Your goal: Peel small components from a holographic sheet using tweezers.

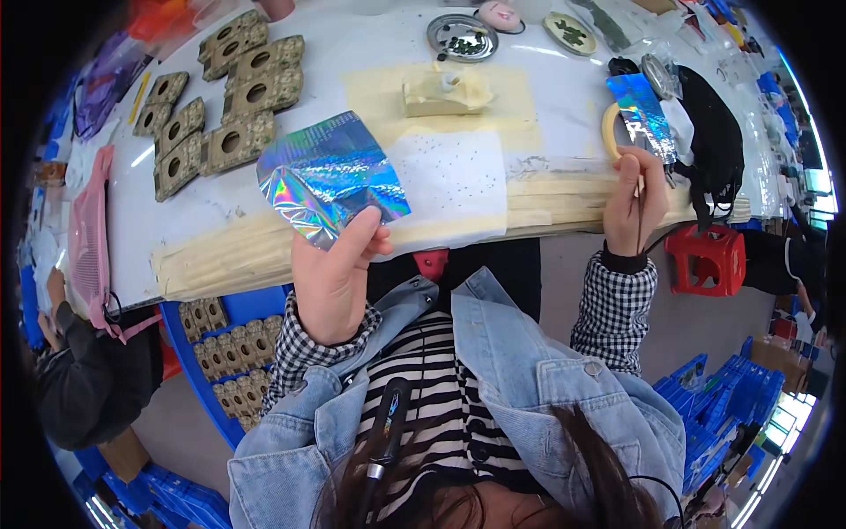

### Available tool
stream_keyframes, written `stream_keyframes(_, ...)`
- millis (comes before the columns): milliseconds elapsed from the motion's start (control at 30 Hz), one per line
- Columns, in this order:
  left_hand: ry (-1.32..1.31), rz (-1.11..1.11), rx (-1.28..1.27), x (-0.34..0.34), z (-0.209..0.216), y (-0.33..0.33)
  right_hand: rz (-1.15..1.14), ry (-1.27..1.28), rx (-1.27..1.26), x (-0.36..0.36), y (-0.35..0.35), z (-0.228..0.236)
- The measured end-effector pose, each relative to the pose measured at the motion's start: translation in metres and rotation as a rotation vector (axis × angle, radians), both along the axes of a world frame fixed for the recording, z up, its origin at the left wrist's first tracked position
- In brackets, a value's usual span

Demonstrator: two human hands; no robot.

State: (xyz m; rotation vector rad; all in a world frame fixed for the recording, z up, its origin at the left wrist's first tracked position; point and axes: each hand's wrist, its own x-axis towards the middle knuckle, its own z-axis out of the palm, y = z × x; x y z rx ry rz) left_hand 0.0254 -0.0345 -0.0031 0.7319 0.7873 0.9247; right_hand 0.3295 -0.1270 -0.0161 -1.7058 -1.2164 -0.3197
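Note:
My left hand [339, 273] pinches a shiny rainbow-silver foil sheet [339, 181] by its lower edge, thumb on top, above the table's front edge. The sheet is creased near the thumb and has faint print at its upper part. To the right, my right hand [636, 198] is closed, with a thin dark stick-like tool [640, 216] running through its fingers; its exact kind cannot be made out. Just beyond those fingertips are a second shiny foil piece [650, 119] and a yellow tape roll [610, 130]. Whether the fingers touch them is unclear.
Camouflage-patterned pieces with round holes [256, 93] lie at the left. A white sheet with small dark specks [454, 189] lies centrally, below a tape-covered block [445, 95]. Beyond stand a metal dish [432, 37] and a black bag [709, 132]. A red stool [705, 260] stands right.

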Motion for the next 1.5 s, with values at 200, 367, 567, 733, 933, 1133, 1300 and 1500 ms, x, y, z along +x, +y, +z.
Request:
stream_keyframes(200, -0.025, 0.034, -0.002, 0.002, -0.002, 0.000, 0.061, -0.228, -0.077, -0.005, 0.006, 0.007)
stream_keyframes(367, -0.021, 0.008, 0.015, 0.004, -0.003, 0.002, 0.050, -0.320, -0.140, 0.002, 0.011, 0.009)
stream_keyframes(567, -0.037, -0.027, 0.011, 0.011, 0.006, 0.000, 0.036, -0.356, -0.260, 0.009, 0.011, 0.006)
stream_keyframes(733, -0.041, -0.051, -0.004, 0.006, 0.003, 0.001, 0.091, -0.360, -0.347, 0.008, 0.018, 0.009)
stream_keyframes(933, -0.063, -0.024, 0.057, 0.004, -0.002, 0.000, 0.094, -0.380, -0.344, 0.005, 0.021, 0.005)
stream_keyframes(1133, -0.085, -0.013, 0.138, 0.005, -0.006, -0.003, -0.063, -0.466, -0.146, 0.007, 0.014, 0.000)
stream_keyframes(1300, -0.028, -0.027, 0.150, 0.008, -0.008, -0.002, -0.150, -0.379, 0.295, -0.008, 0.008, -0.002)
stream_keyframes(1500, -0.011, -0.026, 0.125, 0.007, -0.005, -0.002, 0.695, -0.613, -0.305, -0.085, -0.070, -0.030)
